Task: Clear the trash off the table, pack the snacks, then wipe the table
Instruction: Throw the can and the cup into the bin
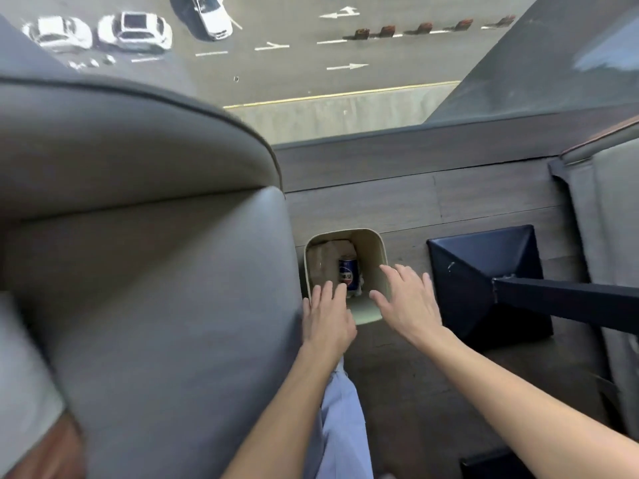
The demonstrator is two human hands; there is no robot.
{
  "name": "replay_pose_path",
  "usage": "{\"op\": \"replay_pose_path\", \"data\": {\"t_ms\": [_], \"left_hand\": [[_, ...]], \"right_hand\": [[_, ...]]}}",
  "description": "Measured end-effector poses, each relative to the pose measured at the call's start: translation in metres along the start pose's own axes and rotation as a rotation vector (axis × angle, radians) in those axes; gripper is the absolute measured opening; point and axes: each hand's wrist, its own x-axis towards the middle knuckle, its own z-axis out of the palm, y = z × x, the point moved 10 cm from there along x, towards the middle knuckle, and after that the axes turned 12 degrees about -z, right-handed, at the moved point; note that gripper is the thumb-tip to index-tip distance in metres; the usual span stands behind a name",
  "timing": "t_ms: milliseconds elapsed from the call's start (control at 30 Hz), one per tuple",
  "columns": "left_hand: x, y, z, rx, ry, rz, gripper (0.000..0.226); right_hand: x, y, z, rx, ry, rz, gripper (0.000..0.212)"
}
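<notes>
Trash bin [370, 252] dead centre, a cream square tub standing on the wooden floor [397, 375], and we are looking straight down into it. Inside, a blue can [348, 276] stands upright toward the bin's 3 o'clock side, with crumpled brown paper [323, 261] packed against it at 9 o'clock and something white just showing at its base. Both hands hover at the bin's 6 o'clock edge. The left hand [326, 318] is flat and relaxed, fingers straight and pointing to 12 o'clock, their tips over the near-left rim, gripping nothing. The right hand [406, 302] is spread wide, fingers fanned over the right rim, and it too holds nothing. Whether either hand actually touches the rim, I cannot tell.

At 9 o'clock a big grey padded seat [155, 271] crowds right up against the bin. At 3 o'clock, just beside it, a black pyramid-shaped base [484, 267] sits on the floor with a black post [570, 300] rising from it toward the camera. Another grey seat [608, 202] edges in at the far right. A pale blue trouser leg [342, 426] shows at 6 o'clock between the forearms. At 12 o'clock, a window looks down on a road with white cars [135, 31].
</notes>
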Motion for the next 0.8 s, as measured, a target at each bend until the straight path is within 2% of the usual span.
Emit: {"op": "replay_pose_path", "data": {"t_ms": [133,233,400,600,667,800], "left_hand": [[-0.103,0.025,-0.059,0.028,0.049,-0.005,0.054],[-0.183,0.041,-0.100,0.030,0.114,-0.014,0.057],[-0.303,0.091,-0.133,0.209,0.129,0.082,0.059],[-0.414,0.216,-0.121,0.538,0.201,0.354,0.059],[-0.449,0.262,-0.100,0.597,0.201,0.435,0.059],[-0.543,0.351,-0.034,0.714,0.206,0.706,0.053]], "right_hand": [[-0.088,-0.038,-0.088,-0.075,0.088,-0.093,0.059],[-0.163,-0.057,-0.143,-0.039,0.167,-0.152,0.057],[-0.295,-0.039,-0.211,0.102,0.314,-0.128,0.054],[-0.445,0.045,-0.251,0.225,0.521,0.078,0.055],[-0.497,0.083,-0.258,0.267,0.583,0.182,0.055],[-0.623,0.164,-0.254,0.428,0.697,0.410,0.051]]}}
